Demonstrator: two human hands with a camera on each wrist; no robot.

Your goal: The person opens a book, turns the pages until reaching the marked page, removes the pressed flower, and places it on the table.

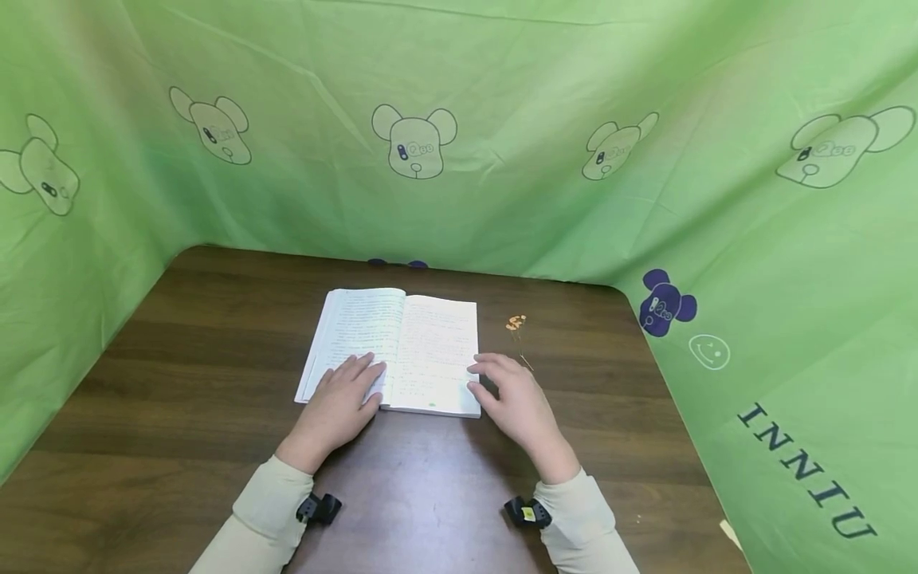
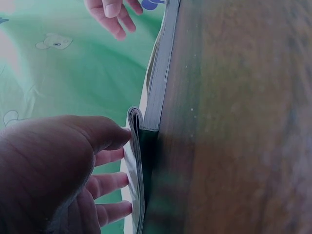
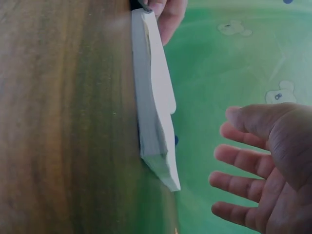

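Note:
An open book (image 1: 439,351) with printed pages lies on the brown table. My left hand (image 1: 340,406) rests on the lower part of its left page, fingers spread and the thumb near the spine; the left wrist view shows the fingertips (image 2: 124,209) on the page. My right hand (image 1: 518,402) is at the book's right edge, its fingers relaxed and overlapping the page edge in the head view. In the right wrist view the same hand (image 3: 263,170) hovers apart from the book (image 3: 151,92), holding nothing.
A small orange flower-like thing (image 1: 515,322) with thin stems lies right of the book, and a thin stick (image 1: 527,363) lies just below it. A green cloth (image 1: 502,215) with bear prints hangs around the table (image 1: 179,383). Black cameras are strapped on both wrists.

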